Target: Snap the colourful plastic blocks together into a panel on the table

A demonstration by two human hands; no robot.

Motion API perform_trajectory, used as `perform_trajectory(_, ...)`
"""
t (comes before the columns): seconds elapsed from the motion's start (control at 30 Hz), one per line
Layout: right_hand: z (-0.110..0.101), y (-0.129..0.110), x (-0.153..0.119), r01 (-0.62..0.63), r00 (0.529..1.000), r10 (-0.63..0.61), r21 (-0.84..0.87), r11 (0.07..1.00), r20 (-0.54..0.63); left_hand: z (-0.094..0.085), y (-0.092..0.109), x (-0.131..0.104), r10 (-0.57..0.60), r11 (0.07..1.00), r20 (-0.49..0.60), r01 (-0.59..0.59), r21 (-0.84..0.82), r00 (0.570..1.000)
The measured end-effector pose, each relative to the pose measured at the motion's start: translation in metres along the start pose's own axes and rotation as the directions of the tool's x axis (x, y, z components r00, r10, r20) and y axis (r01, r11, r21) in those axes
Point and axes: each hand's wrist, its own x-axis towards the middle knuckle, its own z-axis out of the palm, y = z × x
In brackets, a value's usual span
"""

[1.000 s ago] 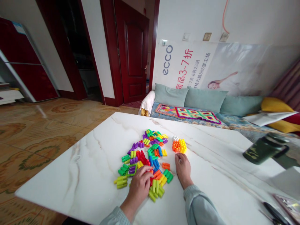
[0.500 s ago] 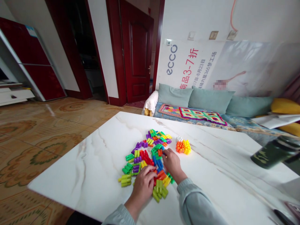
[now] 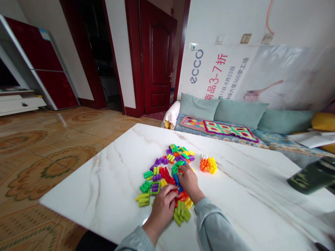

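Observation:
A spread of colourful plastic building blocks made of joined tubes lies on the white marble-patterned table (image 3: pixel 110 181). My left hand (image 3: pixel 164 204) rests at the near side of the pile, its fingers bent together over red and orange blocks; what they grip is hidden. Beyond it, my right hand (image 3: pixel 188 179) pinches at a small orange block, mostly covered by the fingertips, beside green blocks (image 3: pixel 176 168) and blue ones. Lime-green blocks (image 3: pixel 181 212) lie right of my left hand, and another lime-green block (image 3: pixel 143 200) to its left. Red blocks (image 3: pixel 166 175) sit between both hands.
Orange, yellow and white bead-like clusters (image 3: pixel 208 165) stand right of the pile. A dark green bottle (image 3: pixel 311 176) stands at the table's right. Behind the table is a sofa with teal cushions (image 3: pixel 239 113); tiled floor (image 3: pixel 52 164) lies to the left.
The view has shifted slightly, moving the scene rightward. My right hand has moved a little toward the left over the orange block, covering more of it. My left hand stays at the pile.

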Motion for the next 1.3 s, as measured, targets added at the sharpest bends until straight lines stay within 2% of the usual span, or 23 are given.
perform_trajectory(0.13, -0.006, -0.007, 0.005, 0.052, 0.998, -0.052, 0.013, 0.999, -0.037, -0.001, 0.0, 0.001, 0.004, 1.0, -0.007, -0.004, -0.005, 1.0)
perform_trajectory(0.27, -0.009, 0.003, 0.013, 0.06, 0.998, -0.061, -0.048, 0.997, -0.009, -0.001, -0.001, 0.002, -0.001, 1.0, -0.019, 0.001, 0.001, 1.0)
perform_trajectory(0.43, -0.005, 0.016, 0.016, 0.162, 0.986, -0.158, -0.094, 0.982, 0.045, -0.003, 0.001, 0.002, -0.005, 1.0, -0.005, 0.005, -0.002, 1.0)
perform_trajectory(0.67, 0.002, 0.017, 0.014, 0.224, 0.974, -0.221, -0.096, 0.97, 0.047, 0.0, -0.002, 0.001, 0.01, 1.0, -0.017, -0.01, 0.002, 1.0)
perform_trajectory(0.9, 0.001, 0.024, 0.016, 0.226, 0.974, -0.226, 0.054, 0.973, 0.002, -0.003, 0.002, 0.003, 0.042, 0.998, -0.039, -0.041, 0.046, 0.998)
perform_trajectory(1.07, 0.0, 0.032, 0.012, 0.135, 0.989, -0.111, 0.272, 0.953, -0.101, -0.002, 0.0, 0.002, 0.049, 0.997, -0.036, -0.047, 0.064, 0.998)
perform_trajectory(1.2, -0.001, 0.043, 0.0, 0.033, 0.991, 0.045, 0.564, 0.825, -0.124, -0.001, -0.002, 0.001, 0.061, 0.995, -0.03, -0.058, 0.075, 0.998)
perform_trajectory(1.23, -0.003, 0.045, -0.005, 0.018, 0.993, 0.066, 0.668, 0.744, -0.1, -0.001, -0.003, 0.001, 0.063, 0.995, -0.03, -0.061, 0.078, 0.998)
perform_trajectory(1.3, -0.007, 0.049, -0.016, -0.016, 0.996, 0.084, 0.879, 0.476, -0.027, 0.0, -0.005, 0.001, 0.069, 0.994, -0.032, -0.066, 0.085, 0.997)
